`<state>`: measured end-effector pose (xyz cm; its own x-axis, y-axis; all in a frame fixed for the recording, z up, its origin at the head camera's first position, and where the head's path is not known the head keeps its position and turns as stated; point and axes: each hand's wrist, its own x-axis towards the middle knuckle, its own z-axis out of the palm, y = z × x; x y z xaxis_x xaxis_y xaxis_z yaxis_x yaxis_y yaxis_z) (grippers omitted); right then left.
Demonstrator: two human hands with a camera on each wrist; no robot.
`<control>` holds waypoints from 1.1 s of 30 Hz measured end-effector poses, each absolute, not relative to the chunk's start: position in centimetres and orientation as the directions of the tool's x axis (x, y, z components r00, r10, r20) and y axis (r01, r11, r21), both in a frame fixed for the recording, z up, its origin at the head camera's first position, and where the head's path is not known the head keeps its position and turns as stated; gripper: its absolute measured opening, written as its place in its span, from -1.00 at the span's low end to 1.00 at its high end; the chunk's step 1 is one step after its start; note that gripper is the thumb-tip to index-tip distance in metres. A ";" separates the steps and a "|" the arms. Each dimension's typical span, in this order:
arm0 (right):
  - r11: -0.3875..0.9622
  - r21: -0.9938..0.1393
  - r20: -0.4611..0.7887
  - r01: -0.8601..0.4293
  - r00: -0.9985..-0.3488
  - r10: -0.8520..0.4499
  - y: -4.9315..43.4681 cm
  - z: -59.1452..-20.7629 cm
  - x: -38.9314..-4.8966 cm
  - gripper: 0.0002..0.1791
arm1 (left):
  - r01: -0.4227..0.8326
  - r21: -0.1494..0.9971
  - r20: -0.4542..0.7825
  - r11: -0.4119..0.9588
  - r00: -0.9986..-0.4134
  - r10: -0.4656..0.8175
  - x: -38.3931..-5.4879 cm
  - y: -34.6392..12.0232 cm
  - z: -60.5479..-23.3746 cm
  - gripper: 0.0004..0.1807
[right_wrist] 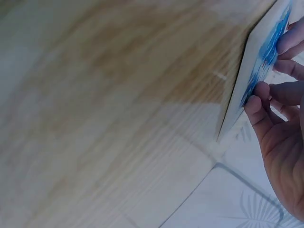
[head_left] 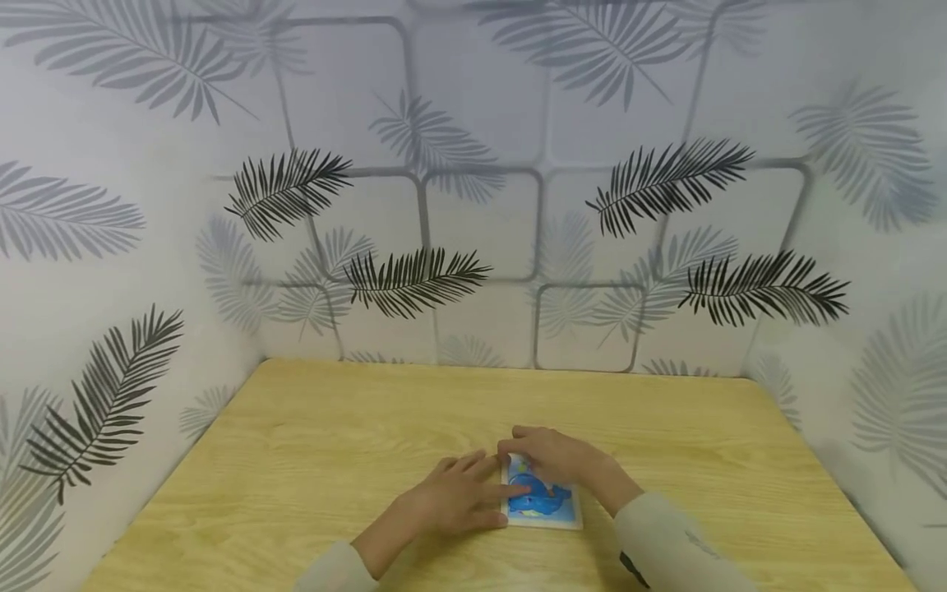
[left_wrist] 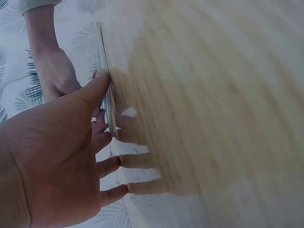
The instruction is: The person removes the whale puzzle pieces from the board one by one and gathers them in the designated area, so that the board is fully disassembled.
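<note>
A small square picture board point(head_left: 546, 521) with a pale frame and a blue whale picture lies flat on the wooden table. My left hand point(head_left: 460, 497) rests at its left side. The index finger reaches straight onto the whale and the thumb touches the lower left corner. The other left fingertips touch the tabletop in the left wrist view. Bent over the upper part of the board is my right hand point(head_left: 560, 457), hiding its upper right. In the right wrist view, right fingertips point(right_wrist: 255, 103) are close together at the picture's surface; I cannot tell whether they pinch anything.
The light wood table point(head_left: 355, 427) extends around the board on every side. Behind and beside it stand pale walls point(head_left: 481, 222) with a feather-leaf pattern. Both forearms, in light sleeves point(head_left: 669, 538), come in from the front edge.
</note>
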<state>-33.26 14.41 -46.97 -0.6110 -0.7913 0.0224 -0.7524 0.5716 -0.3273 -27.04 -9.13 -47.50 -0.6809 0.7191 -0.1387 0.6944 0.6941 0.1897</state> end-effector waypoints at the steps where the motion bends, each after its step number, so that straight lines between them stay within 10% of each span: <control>1: 0.587 -0.335 0.010 -0.737 -0.625 -0.780 14.3 -47.0 -33.2 -0.60 | 0.696 0.180 -0.148 0.696 -0.680 0.718 -27.0 -9.1 -47.5 -0.40; 21: 0.565 -0.672 0.024 -0.478 -0.777 -0.629 15.6 -48.0 -32.4 -0.70 | 0.660 0.244 -0.177 0.711 -0.690 0.702 -26.5 -9.0 -47.2 -0.41; 33: 0.581 -0.673 0.040 -0.458 -0.807 -0.589 14.9 -48.2 -32.2 -0.70 | 0.667 0.216 -0.186 0.713 -0.689 0.701 -26.4 -9.0 -46.9 -0.42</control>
<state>-32.17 14.94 -48.18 -0.8068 -0.5894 0.0400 -0.4579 0.5811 -0.6728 -26.41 -8.96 -46.86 -0.6888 0.7006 -0.1863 0.6669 0.7131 0.2161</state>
